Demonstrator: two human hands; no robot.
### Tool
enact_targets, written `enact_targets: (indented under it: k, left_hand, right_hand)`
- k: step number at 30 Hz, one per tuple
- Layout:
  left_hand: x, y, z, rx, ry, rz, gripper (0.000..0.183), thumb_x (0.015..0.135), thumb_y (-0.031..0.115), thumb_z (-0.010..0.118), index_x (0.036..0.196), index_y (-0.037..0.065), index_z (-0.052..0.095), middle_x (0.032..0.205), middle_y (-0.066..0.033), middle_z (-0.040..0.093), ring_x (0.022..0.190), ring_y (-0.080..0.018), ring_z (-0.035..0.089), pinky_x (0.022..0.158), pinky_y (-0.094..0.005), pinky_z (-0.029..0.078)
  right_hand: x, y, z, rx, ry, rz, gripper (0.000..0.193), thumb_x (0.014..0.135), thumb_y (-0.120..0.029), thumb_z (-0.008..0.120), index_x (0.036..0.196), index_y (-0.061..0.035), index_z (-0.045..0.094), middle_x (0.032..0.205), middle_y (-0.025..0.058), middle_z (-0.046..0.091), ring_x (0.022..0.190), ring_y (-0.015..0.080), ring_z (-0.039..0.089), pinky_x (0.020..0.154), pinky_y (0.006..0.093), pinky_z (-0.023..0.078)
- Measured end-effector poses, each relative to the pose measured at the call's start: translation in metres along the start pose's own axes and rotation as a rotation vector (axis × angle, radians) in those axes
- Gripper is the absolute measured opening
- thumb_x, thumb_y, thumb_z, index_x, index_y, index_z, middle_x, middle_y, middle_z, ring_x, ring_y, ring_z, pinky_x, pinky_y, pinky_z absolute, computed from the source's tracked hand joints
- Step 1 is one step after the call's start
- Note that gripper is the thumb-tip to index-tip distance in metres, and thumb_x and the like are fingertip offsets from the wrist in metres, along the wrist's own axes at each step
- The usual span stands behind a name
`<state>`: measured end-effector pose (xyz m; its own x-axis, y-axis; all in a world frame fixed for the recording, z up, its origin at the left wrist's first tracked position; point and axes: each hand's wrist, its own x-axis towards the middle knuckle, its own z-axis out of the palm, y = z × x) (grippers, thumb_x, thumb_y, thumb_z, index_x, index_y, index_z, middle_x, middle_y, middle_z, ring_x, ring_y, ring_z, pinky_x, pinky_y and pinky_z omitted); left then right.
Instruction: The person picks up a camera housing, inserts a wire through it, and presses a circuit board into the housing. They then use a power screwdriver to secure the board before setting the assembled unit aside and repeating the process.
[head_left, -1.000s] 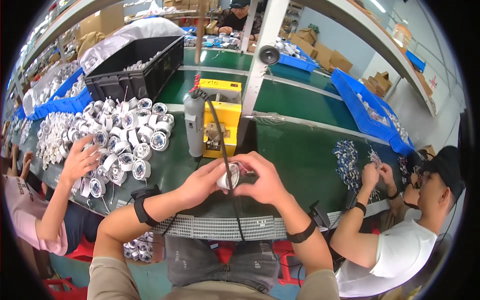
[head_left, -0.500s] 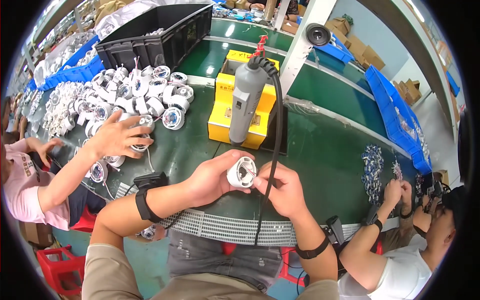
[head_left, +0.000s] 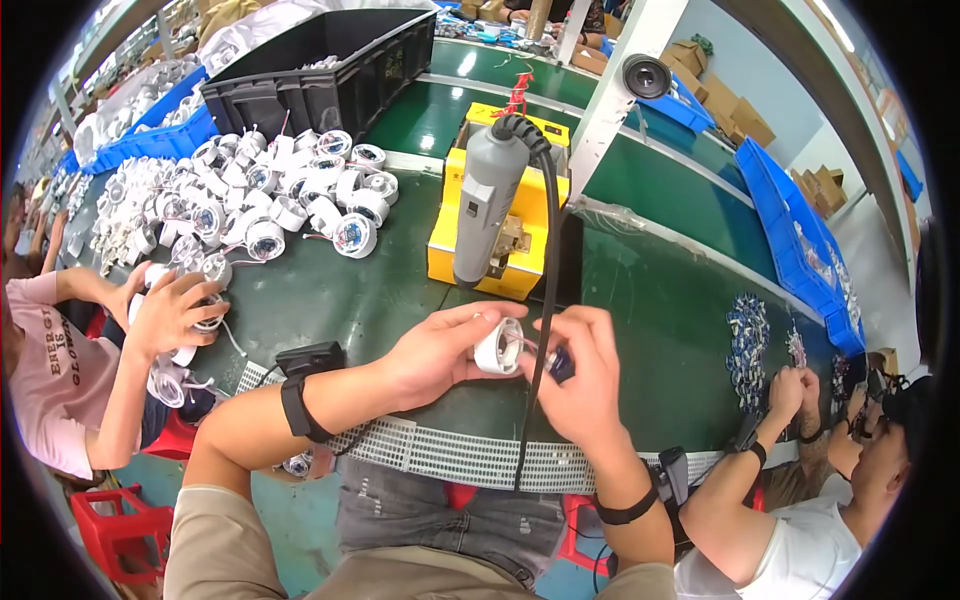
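My left hand (head_left: 437,352) is closed round a white round plastic housing (head_left: 489,352), its open face turned to the right. Thin wires (head_left: 522,343) run out of the housing to my right hand (head_left: 585,390). That hand is closed on a small dark blue circuit board (head_left: 562,364), partly hidden by the fingers. A black cable (head_left: 548,270) hangs in front of my right hand. Above my hands is a grey electric screwdriver (head_left: 490,205), upright in front of a yellow box-shaped machine (head_left: 445,262).
White round housings (head_left: 265,205) are heaped at left below a black crate (head_left: 310,100). A co-worker's hands (head_left: 165,310) handle housings there. Small blue-white boards (head_left: 747,350) lie at right near another person's hands (head_left: 795,388) and a blue tray (head_left: 800,245).
My right hand has moved slightly right, and a dark blue board now shows in it. The housing has turned sideways. The left co-worker's hand has drawn back from the heap with a housing.
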<state>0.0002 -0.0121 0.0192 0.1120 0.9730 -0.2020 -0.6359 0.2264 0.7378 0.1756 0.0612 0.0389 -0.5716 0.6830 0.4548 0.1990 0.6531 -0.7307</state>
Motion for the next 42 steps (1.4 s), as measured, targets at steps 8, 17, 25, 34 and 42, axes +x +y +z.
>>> enact_targets:
  k: [8, 17, 25, 34, 42]
  left_hand:
    - [0.0, -0.005, 0.001, -0.041, 0.01, 0.128, 0.037, 0.102, 0.025, 0.043, 0.133, 0.004, 0.047, 0.123, -0.0082, 0.056, 0.113, -0.0207, 0.055, 0.101, -0.0404, 0.043]
    - [0.001, -0.012, -0.002, -0.093, -0.193, 0.188, 0.039, 0.101, 0.022, 0.044, 0.136, 0.005, 0.041, 0.135, -0.0099, 0.047, 0.117, -0.0224, 0.052, 0.099, -0.0435, 0.041]
    - [0.0, -0.014, 0.003, -0.007, -0.235, 0.224, 0.042, 0.101, 0.021, 0.042, 0.14, 0.005, 0.035, 0.141, -0.0095, 0.04, 0.127, -0.023, 0.043, 0.105, -0.0428, 0.035]
    - [-0.001, -0.021, 0.007, 0.063, -0.263, 0.355, 0.051, 0.102, 0.02, 0.042, 0.149, 0.007, 0.025, 0.139, -0.0084, 0.041, 0.126, -0.0146, 0.04, 0.107, -0.0339, 0.031]
    - [-0.002, -0.002, 0.007, 0.567, 0.084, 0.182, 0.046, 0.089, 0.004, 0.06, 0.131, -0.006, 0.046, 0.106, -0.0101, 0.064, 0.093, -0.0136, 0.064, 0.08, -0.0269, 0.054]
  right_hand:
    - [-0.004, 0.013, -0.004, 0.185, 0.039, 0.071, 0.015, 0.086, -0.004, 0.068, 0.099, 0.0014, 0.065, 0.07, 0.0063, 0.066, 0.046, 0.0072, 0.055, 0.043, 0.0204, 0.046]
    - [-0.005, 0.01, 0.007, 0.717, -0.158, 0.317, 0.02, 0.09, 0.0, 0.061, 0.11, 0.0041, 0.062, 0.087, 0.0079, 0.065, 0.078, 0.015, 0.067, 0.067, 0.0281, 0.059]
    - [-0.009, 0.012, 0.012, 0.382, -0.009, 0.119, 0.02, 0.08, 0.004, 0.072, 0.099, 0.0056, 0.066, 0.084, 0.0059, 0.065, 0.071, 0.0116, 0.062, 0.063, 0.0229, 0.052]
    - [-0.006, 0.003, 0.015, 0.565, 0.087, 0.192, 0.027, 0.079, 0.002, 0.073, 0.104, 0.0048, 0.064, 0.1, 0.007, 0.062, 0.089, 0.013, 0.061, 0.079, 0.0259, 0.051]
    - [0.018, 0.017, 0.0, 0.096, -0.155, 0.108, 0.016, 0.082, 0.001, 0.069, 0.097, 0.0057, 0.067, 0.106, 0.0101, 0.062, 0.094, 0.0186, 0.063, 0.081, 0.0281, 0.051]
